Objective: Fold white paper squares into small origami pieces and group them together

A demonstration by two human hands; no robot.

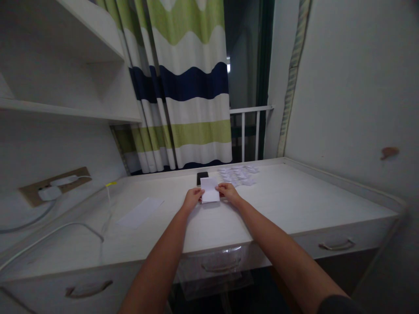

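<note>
A small white sheet of paper (pixel 210 191) lies on the white desk (pixel 294 205), held at both sides. My left hand (pixel 192 198) pinches its left edge with closed fingers. My right hand (pixel 228 192) pinches its right edge the same way. Just behind the sheet lies a black phone (pixel 202 176). To the right of the phone, several small white paper pieces (pixel 238 174) are spread out on the desk.
A longer white paper strip (pixel 140 212) lies left of my hands. White cables (pixel 55 229) run from a wall socket (pixel 54 186) across the desk's left side. A striped curtain (pixel 183 83) hangs behind; shelves (pixel 65 65) at left; drawer handles (pixel 337 245) below.
</note>
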